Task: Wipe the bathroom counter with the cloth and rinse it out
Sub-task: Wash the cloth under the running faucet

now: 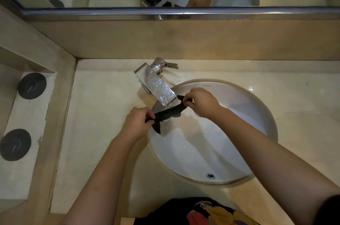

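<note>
Dark cloth (169, 114) is hanging stretched between both hands, twisted into a rope, over the far left part of the basin (261, 107) and just below the faucet (156, 85) spout. Left hand (137, 121) is clenching the near end, fingers curled round it, with a loose corner drooping under the fist. Right hand (200, 102) is pinching the far end, fingers curled over it. Handling, as a judgement: cloth is looking thin, limp and probably soaked, so light but slick. The two ends are seeming the right places to hold, with full fists rather than fingertips, so the twist is not slipping. Unclear: whether water is running. Droplets are showing on the spout top and a wet sheen in the basin, but no stream is making itself out, and the spout mouth is facing away. The twist is hiding the cloth's full extent. Counter (103, 114) near edge is being cut off at the frame bottom by dark clothing
</note>
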Motion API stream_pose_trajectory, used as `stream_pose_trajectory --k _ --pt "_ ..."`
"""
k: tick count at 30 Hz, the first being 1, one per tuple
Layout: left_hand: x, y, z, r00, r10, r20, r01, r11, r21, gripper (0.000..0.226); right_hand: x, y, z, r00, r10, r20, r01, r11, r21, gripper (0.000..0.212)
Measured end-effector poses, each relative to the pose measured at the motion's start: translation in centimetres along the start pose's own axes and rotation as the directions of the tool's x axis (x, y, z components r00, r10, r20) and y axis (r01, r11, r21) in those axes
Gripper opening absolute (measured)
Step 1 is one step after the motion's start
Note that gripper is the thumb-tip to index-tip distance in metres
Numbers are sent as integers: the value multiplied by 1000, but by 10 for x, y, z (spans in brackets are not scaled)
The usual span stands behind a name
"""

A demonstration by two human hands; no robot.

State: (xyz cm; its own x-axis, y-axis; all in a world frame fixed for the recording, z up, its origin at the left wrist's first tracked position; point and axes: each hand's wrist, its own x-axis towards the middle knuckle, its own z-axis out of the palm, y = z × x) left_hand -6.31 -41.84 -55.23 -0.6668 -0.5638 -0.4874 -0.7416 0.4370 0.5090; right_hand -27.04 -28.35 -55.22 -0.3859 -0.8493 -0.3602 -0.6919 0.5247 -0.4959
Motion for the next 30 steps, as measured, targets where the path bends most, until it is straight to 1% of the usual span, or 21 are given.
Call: stream_pose_trajectory --k 2,3,5,6,7,8,9,10,11,12,13,14,15,16,19,22,24,27,28,30 --pt "-1 3 -1 998 -28 -60 25 998 -53 21 1 0 2 996 5 -86 -2 999 37 13" --pt "-1 5 -2 996 -50 -70 45 996 -71 21 1 -1 2 995 24 -102 -17 997 69 13" --pt "0 10 -1 993 -80 -85 72 993 -95 13 0 -4 5 989 99 -111 -80 983 165 13" --pt "0 14 1 990 -112 -90 98 985 -145 8 -1 -6 8 980 155 -124 -122 964 237 13" --pt "1 18 5 982 -167 -83 142 957 -252 5 -2 -11 11 966 215 -145 -158 932 327 11" --pt "2 24 10 972 -229 -60 185 893 -409 5 -3 -17 16 949 275 -156 -187 885 426 10" --pt "3 28 16 957 -289 -18 226 786 -576 7 -7 -26 21 936 315 -159 -194 836 513 8" --pt "3 34 21 942 -333 38 258 648 -717 12 -11 -36 27 929 334 -160 -187 797 575 7" --pt "4 39 27 930 -354 102 283 507 -814 16 -16 -46 34 929 330 -169 -164 774 612 6" --pt "4 45 31 921 -355 160 299 383 -874 18 -22 -56 41 933 313 -178 -138 767 627 6" --pt "4 49 34 916 -346 204 312 292 -904 21 -28 -65 46 941 283 -187 -110 777 620 6" --pt "3 52 36 912 -337 235 321 227 -919 27 -33 -70 50 947 254 -194 -90 795 600 8" --pt "2 53 37 909 -323 263 334 186 -924 30 -34 -71 53 950 241 -201 -80 806 587 10" --pt "1 54 38 908 -301 291 348 157 -924 28 -32 -67 55 943 263 -203 -96 801 592 10" --pt "-5 53 41 894 -284 346 395 135 -909 16 -14 -45 56 907 381 -178 -196 758 623 9" --pt "-7 55 39 899 -292 327 384 161 -909 11 -5 -26 53 908 409 -94 -276 750 602 2" --pt "-6 53 37 902 -336 270 359 237 -903 15 -6 -20 49 903 422 -86 -282 730 623 3" --pt "-4 45 37 899 -394 189 352 396 -848 21 -7 -20 42 886 451 -112 -258 677 689 4" --pt "-3 43 37 901 -396 178 349 416 -840 22 -8 -25 40 889 444 -116 -244 672 699 3" --pt "-3 46 34 904 -381 196 353 402 -845 22 -13 -37 39 916 386 -108 -202 677 708 3"
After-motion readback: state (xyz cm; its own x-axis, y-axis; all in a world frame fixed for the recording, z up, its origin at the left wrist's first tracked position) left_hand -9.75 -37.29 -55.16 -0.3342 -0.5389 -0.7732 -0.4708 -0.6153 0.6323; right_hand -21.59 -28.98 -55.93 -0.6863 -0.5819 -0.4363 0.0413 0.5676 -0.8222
